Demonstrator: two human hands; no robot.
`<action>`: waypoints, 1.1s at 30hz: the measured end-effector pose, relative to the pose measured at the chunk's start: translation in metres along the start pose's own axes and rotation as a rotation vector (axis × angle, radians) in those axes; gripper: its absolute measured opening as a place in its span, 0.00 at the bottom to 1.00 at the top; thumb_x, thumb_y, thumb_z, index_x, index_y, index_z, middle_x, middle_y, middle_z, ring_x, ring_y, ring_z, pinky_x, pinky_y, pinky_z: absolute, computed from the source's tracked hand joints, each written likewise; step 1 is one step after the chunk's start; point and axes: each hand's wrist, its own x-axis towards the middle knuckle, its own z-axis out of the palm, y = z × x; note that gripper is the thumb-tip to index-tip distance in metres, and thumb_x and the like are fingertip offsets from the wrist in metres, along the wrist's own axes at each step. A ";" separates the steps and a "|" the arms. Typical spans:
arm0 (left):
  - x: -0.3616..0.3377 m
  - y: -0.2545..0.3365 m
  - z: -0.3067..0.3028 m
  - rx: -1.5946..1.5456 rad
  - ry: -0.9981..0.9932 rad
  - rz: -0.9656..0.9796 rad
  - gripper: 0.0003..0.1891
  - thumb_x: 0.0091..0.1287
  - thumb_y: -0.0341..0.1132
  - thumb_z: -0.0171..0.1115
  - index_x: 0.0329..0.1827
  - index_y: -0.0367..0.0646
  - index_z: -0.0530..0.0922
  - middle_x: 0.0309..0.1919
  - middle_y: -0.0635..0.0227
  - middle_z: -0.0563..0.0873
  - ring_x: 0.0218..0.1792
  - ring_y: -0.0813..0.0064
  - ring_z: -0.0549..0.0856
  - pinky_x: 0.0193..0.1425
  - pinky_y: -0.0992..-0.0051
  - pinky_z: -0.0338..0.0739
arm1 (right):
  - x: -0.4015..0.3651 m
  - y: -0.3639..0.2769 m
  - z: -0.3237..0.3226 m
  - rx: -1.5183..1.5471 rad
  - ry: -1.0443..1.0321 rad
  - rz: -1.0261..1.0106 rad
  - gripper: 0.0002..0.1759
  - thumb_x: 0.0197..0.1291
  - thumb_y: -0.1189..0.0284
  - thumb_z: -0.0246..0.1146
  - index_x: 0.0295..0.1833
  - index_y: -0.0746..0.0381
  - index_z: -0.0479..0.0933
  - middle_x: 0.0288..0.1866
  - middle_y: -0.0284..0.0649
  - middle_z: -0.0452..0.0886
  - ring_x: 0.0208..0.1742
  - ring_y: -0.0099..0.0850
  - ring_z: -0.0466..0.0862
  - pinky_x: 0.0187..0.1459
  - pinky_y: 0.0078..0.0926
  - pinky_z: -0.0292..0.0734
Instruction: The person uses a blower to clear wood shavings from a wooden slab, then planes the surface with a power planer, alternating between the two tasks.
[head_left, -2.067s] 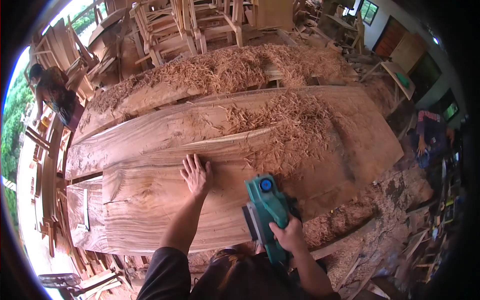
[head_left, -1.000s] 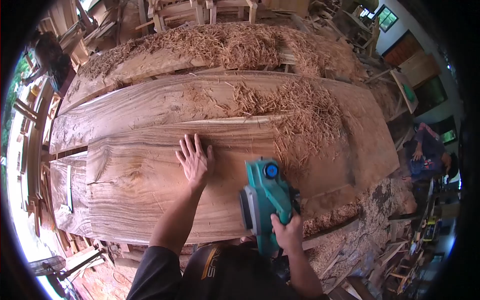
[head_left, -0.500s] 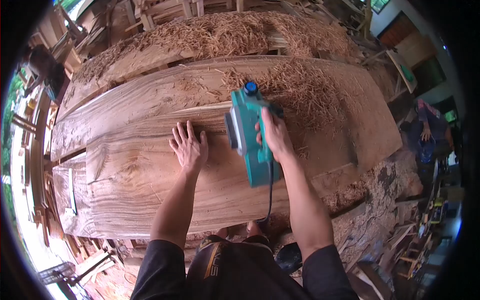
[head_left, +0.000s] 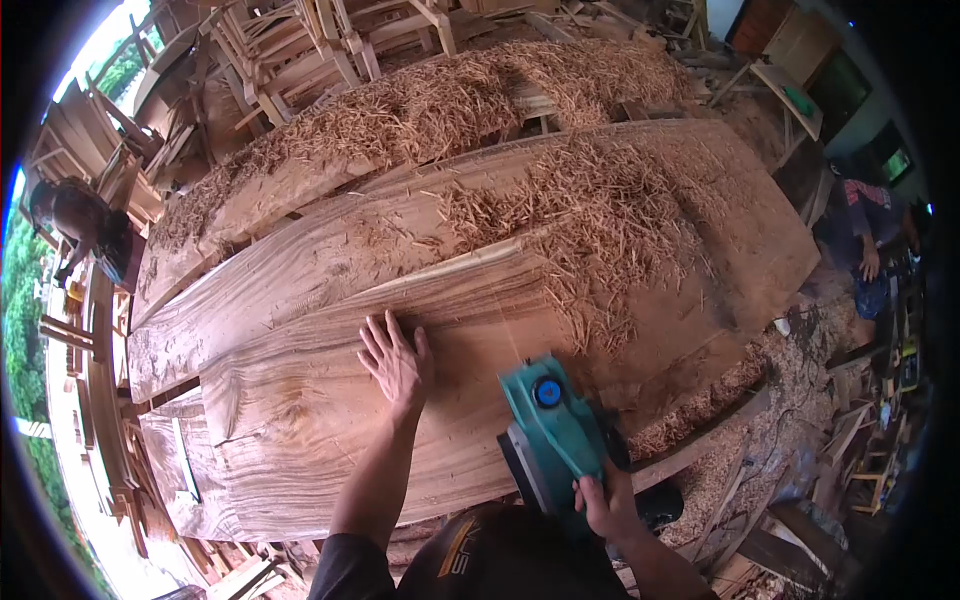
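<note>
A big wooden slab (head_left: 300,420) lies in front of me with its grain showing. My left hand (head_left: 394,360) rests flat on it with the fingers spread. My right hand (head_left: 605,505) grips the rear handle of a green electric planer (head_left: 550,430), which sits at the slab's near edge, to the right of my left hand. Wood shavings (head_left: 610,220) cover the slab beyond the planer.
More rough slabs lie behind, one heaped with shavings (head_left: 420,105). Stacked wooden chair frames (head_left: 330,40) stand at the back. One person (head_left: 75,225) bends at the far left, another person (head_left: 875,235) works at the right. Sawdust and offcuts (head_left: 790,440) cover the floor.
The planer, pushed far out over the slab half a second ago, has come back to the near edge with my right hand. My left hand has stayed flat on the wood.
</note>
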 end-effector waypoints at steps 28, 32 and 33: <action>-0.001 0.001 -0.003 0.001 0.021 0.026 0.37 0.77 0.57 0.52 0.83 0.49 0.61 0.84 0.50 0.58 0.84 0.46 0.52 0.84 0.42 0.44 | -0.047 0.024 -0.018 -0.066 -0.018 0.037 0.14 0.72 0.64 0.62 0.51 0.66 0.77 0.22 0.35 0.79 0.21 0.25 0.80 0.26 0.27 0.75; -0.001 -0.003 0.000 -0.014 0.009 0.024 0.37 0.76 0.57 0.53 0.83 0.48 0.61 0.84 0.50 0.57 0.84 0.45 0.52 0.84 0.42 0.43 | 0.001 0.004 -0.005 -0.050 -0.058 0.027 0.15 0.74 0.67 0.56 0.55 0.69 0.75 0.31 0.35 0.78 0.25 0.20 0.77 0.29 0.21 0.74; 0.001 -0.001 0.000 -0.018 0.013 0.027 0.37 0.76 0.57 0.53 0.83 0.48 0.61 0.84 0.50 0.57 0.84 0.45 0.52 0.84 0.42 0.43 | 0.021 -0.009 0.004 -0.002 -0.039 -0.004 0.13 0.76 0.67 0.55 0.52 0.68 0.74 0.31 0.34 0.78 0.24 0.19 0.77 0.28 0.21 0.73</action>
